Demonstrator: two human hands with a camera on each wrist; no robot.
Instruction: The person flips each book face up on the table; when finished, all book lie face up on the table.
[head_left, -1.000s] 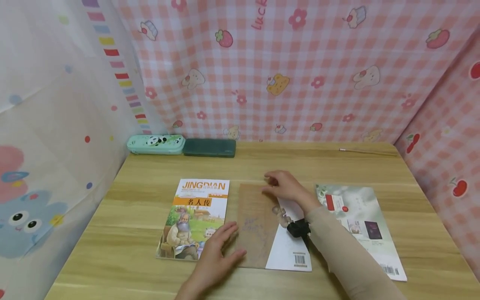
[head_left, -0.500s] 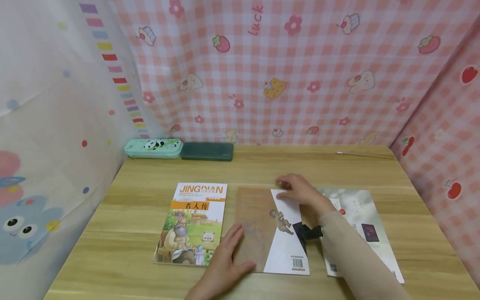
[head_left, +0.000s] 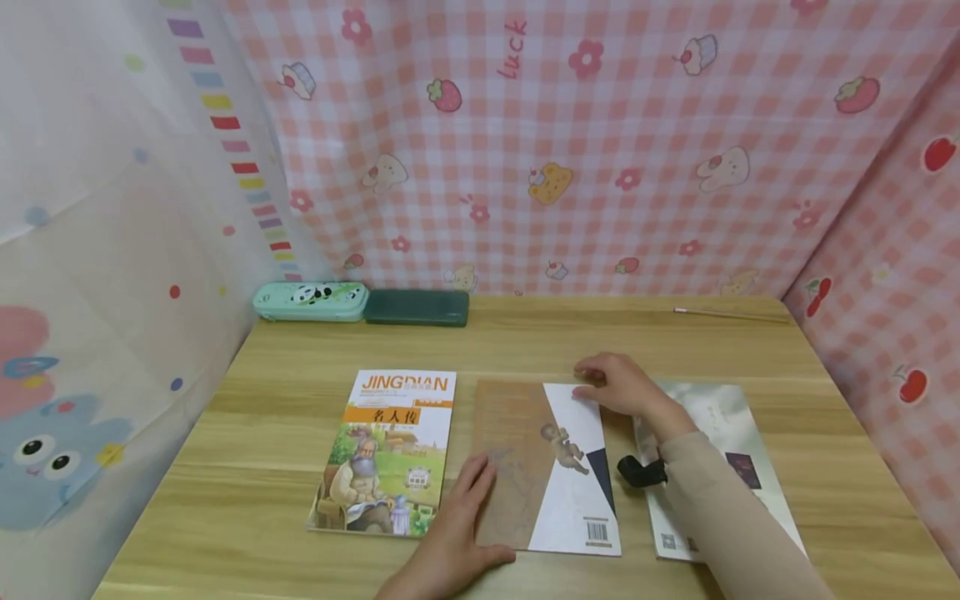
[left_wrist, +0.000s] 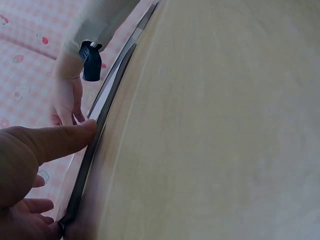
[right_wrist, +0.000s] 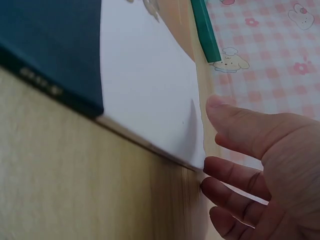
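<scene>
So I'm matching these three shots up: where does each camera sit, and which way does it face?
Head: above the wooden table, looking forward and down at three books; both hands and a beige sleeve show.
Left wrist: low at the table surface, looking along the middle book's edge; left hand close, right hand beyond.
Right wrist: low by the middle book's far right corner; right hand's fingers touch it.
Shared: all three show the middle book.

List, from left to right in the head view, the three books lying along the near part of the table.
JINGDIAN book with the bearded man on its cover → brown and white book under both hands → grey-green book partly under the right sleeve.
</scene>
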